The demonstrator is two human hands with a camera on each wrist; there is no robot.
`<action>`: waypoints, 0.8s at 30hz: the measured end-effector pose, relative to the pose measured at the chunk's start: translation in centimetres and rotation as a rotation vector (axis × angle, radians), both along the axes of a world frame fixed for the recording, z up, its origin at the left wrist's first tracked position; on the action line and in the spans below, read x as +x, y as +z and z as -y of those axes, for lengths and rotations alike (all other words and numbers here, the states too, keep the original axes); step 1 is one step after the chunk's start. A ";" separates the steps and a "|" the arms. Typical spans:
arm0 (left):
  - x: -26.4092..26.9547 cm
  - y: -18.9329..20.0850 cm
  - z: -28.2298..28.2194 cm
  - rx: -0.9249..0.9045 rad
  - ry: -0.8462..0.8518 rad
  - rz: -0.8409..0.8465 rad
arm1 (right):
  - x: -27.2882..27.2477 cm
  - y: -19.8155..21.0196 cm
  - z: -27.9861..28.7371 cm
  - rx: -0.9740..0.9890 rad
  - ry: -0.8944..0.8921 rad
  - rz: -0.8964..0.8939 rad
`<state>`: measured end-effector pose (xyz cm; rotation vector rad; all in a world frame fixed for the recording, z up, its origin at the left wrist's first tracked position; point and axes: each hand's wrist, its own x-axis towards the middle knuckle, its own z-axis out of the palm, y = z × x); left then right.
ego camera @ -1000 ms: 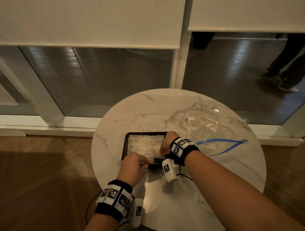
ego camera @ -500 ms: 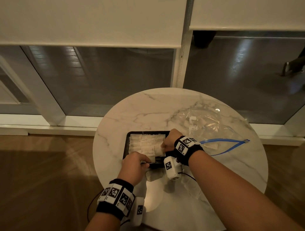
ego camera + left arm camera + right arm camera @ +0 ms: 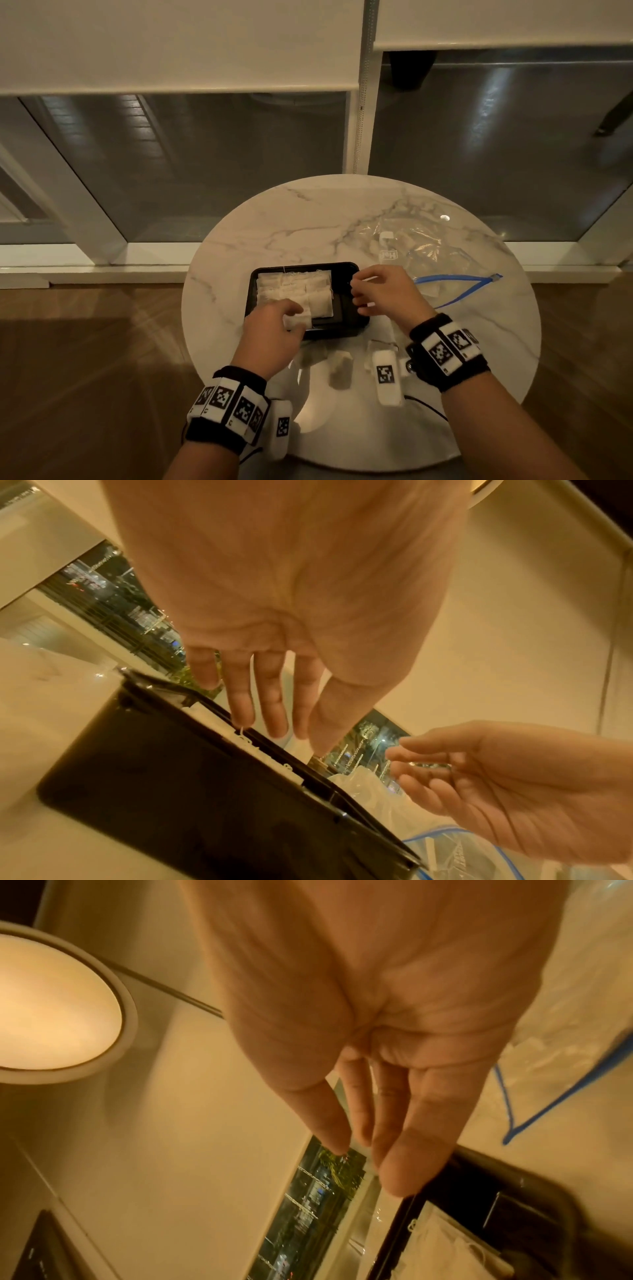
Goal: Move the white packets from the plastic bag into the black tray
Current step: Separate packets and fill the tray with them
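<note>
A black tray (image 3: pixel 346 270) sits mid-table with several white packets (image 3: pixel 294 291) laid in its left part; its right part is bare. My left hand (image 3: pixel 291 317) hovers over the tray's front left corner and pinches one white packet (image 3: pixel 303 322) between thumb and fingers. My right hand (image 3: pixel 358 294) hangs above the tray's right edge, its fingers relaxed and holding nothing, as the right wrist view (image 3: pixel 369 1150) confirms. The clear plastic bag (image 3: pixel 411 246) with a blue zip strip (image 3: pixel 459 289) lies to the right of the tray, its mouth toward my right hand.
Loose packets (image 3: pixel 339 370) lie on the round marble table (image 3: pixel 239 240) just in front of the tray. The table's rim curves close on every side. A glass window wall stands behind it, and wooden floor lies to the left and right.
My right hand lifted off the packets in the tray and drew back to the right. My left hand left the tray's front edge and now holds a packet above it.
</note>
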<state>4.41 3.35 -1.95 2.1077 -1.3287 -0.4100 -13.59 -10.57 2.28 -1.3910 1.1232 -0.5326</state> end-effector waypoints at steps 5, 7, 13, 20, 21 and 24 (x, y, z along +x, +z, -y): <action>-3.4 2.8 0.4 -0.126 -0.079 0.023 | -5.0 -0.6 -1.7 -0.033 -0.015 -0.018; -5.1 3.1 0.9 -0.015 -0.177 -0.068 | -6.7 -1.3 -1.8 -0.042 -0.032 -0.081; -8.4 1.8 1.8 0.298 -0.292 -0.022 | -10.5 -5.2 -0.9 -0.102 -0.049 -0.494; -9.5 -0.1 3.7 0.603 -0.202 -0.041 | -9.8 -5.7 -1.7 -0.020 0.132 -0.685; -9.6 -0.3 4.0 0.617 -0.200 -0.042 | -9.5 -5.7 -1.9 -0.021 0.157 -0.706; -10.5 -0.4 4.6 0.631 -0.218 -0.038 | -8.6 -5.7 -2.5 -0.072 0.221 -0.776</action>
